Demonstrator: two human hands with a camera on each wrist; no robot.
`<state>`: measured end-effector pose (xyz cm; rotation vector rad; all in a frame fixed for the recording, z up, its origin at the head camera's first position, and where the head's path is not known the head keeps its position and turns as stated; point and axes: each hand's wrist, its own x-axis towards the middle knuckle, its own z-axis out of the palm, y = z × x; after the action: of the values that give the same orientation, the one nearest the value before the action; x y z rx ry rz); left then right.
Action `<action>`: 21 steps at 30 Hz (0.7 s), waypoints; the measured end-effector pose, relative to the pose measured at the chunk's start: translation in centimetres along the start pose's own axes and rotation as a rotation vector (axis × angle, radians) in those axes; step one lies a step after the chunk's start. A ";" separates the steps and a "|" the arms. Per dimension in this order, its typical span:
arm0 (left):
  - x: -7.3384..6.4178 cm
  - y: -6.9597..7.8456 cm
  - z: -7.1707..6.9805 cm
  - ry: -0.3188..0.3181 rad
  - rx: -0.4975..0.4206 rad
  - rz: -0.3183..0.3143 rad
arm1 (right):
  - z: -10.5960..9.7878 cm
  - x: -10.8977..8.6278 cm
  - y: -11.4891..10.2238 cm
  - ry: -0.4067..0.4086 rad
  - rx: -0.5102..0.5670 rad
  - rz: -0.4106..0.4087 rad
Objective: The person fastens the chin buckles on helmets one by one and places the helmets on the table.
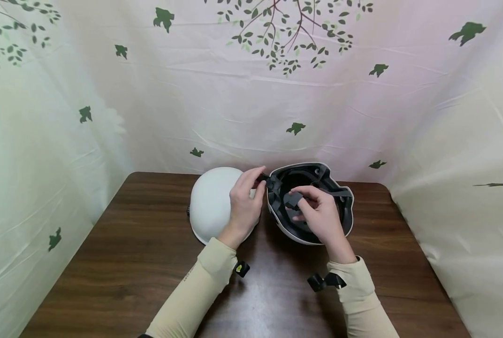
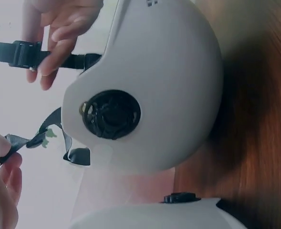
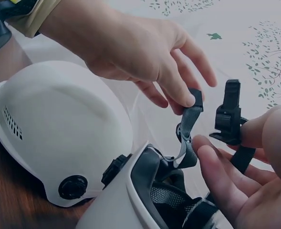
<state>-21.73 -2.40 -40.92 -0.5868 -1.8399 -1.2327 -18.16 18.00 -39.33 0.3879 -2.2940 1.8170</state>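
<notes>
A white helmet (image 1: 282, 226) lies upturned on the table, its black padded inside facing up. My left hand (image 1: 245, 199) is over its left edge, pinching the end of a black chin strap (image 3: 192, 117) between thumb and finger. Over the helmet's opening, my right hand (image 1: 321, 216) holds the other strap part with a black buckle (image 3: 228, 119) at its end. The strap end and the buckle are apart, with a small gap between them in the right wrist view. A round black knob (image 2: 112, 114) shows on the helmet's side.
A second white helmet (image 1: 213, 202) stands dome up to the left, close beside the upturned one. Both are near the back edge of the brown wooden table (image 1: 150, 263). A pale curtain (image 1: 234, 108) with leaf prints hangs behind and at both sides.
</notes>
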 end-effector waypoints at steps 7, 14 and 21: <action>-0.2 -0.2 0.0 -0.020 0.054 0.042 | 0.2 0.0 0.0 -0.030 0.106 0.008; -0.3 -0.4 0.1 -0.036 0.058 0.060 | -0.2 0.1 0.0 -0.062 0.000 0.015; -0.2 -0.3 0.3 -0.055 0.014 0.064 | -0.2 0.0 -0.3 -0.049 -0.024 0.020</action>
<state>-22.00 -2.24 -41.30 -0.6728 -1.8592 -1.1706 -18.07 18.14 -39.04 0.4113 -2.3584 1.8070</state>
